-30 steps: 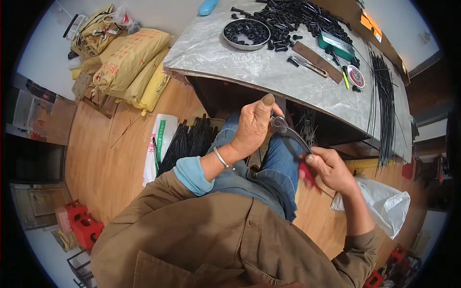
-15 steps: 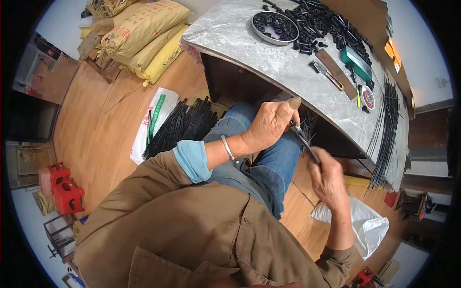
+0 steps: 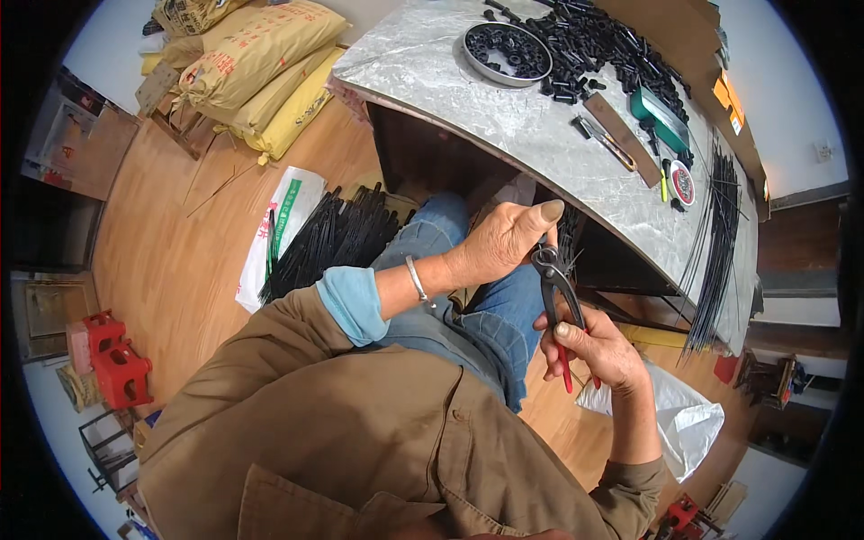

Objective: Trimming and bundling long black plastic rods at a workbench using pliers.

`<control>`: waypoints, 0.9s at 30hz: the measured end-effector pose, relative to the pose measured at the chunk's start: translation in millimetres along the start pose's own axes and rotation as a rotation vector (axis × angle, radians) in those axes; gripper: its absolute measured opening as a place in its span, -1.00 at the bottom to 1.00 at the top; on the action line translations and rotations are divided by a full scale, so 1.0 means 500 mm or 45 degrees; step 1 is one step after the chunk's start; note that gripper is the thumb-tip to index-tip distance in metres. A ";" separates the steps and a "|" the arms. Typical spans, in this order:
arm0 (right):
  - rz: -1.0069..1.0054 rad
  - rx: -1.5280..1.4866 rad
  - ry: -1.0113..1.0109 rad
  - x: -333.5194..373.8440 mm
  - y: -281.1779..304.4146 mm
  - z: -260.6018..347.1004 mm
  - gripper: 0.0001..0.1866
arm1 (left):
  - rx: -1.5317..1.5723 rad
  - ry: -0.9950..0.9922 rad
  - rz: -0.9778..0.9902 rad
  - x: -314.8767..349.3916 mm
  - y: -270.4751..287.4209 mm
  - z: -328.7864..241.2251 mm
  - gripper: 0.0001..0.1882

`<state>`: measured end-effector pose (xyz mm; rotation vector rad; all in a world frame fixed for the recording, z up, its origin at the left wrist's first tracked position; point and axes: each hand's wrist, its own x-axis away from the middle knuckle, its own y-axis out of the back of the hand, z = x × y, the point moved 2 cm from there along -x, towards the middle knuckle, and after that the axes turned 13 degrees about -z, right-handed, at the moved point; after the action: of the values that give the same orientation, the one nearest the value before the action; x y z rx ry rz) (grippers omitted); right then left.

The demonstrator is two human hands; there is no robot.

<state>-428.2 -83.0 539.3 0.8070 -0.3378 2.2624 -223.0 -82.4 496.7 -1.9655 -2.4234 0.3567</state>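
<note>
My right hand point(image 3: 601, 349) is wrapped round a pair of end-cutting pincers point(image 3: 549, 277) with red grips and dark metal arms. Their handles are spread apart, and the rounded jaws point up at my left hand's fingertips. My left hand point(image 3: 499, 241) is closed above my knee, thumb on top, beside the jaws; whatever it pinches is hidden behind the thumb and fingers. A bundle of thin black rods point(image 3: 333, 236) lies on the floor to the left of my legs, partly on a white printed sack point(image 3: 286, 216).
The grey table point(image 3: 432, 85) bears a round tin point(image 3: 468, 56) of small black parts, a heap of black fittings point(image 3: 612, 45), a green box point(image 3: 661, 121), a utility knife point(image 3: 612, 148) and black wires point(image 3: 720, 243). Yellow sacks point(image 3: 261, 54) and red stools point(image 3: 121, 369) stand left.
My right hand has turned and moved slightly left, so the pincers now show from the front with handles spread. My left hand stays near the same spot. The view has shifted slightly.
</note>
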 end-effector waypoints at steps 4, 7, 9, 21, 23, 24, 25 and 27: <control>-0.009 0.069 0.040 -0.004 -0.002 0.002 -0.65 | -0.022 0.089 0.061 0.000 0.001 0.003 -0.24; -0.060 -0.033 -0.079 0.000 -0.020 -0.014 -0.61 | -0.052 0.076 0.114 -0.005 0.000 0.003 -0.24; -0.109 -0.042 -0.123 0.007 -0.036 -0.010 -0.60 | -0.057 0.071 0.155 -0.008 0.001 0.004 -0.24; -1.181 1.462 1.335 -0.073 0.114 0.032 -0.74 | 0.198 0.270 -0.338 -0.042 0.016 0.029 -0.32; -1.516 1.454 1.193 -0.102 0.223 0.058 -0.75 | 0.174 0.273 -0.309 -0.042 0.018 0.022 -0.26; -1.667 1.445 1.027 -0.115 0.277 0.079 -0.77 | 0.200 0.282 -0.310 -0.045 0.019 0.020 -0.27; -1.807 1.424 0.859 -0.129 0.330 0.099 -0.79 | 0.223 0.294 -0.317 -0.048 0.020 0.022 -0.28; -1.851 1.322 0.565 -0.149 0.436 0.131 -0.78 | 0.225 0.294 -0.327 -0.060 0.017 0.027 -0.28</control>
<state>-508.3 -308.8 540.3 0.5921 1.3109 0.9718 -210.4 -111.9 486.4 -1.5115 -2.3649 0.3066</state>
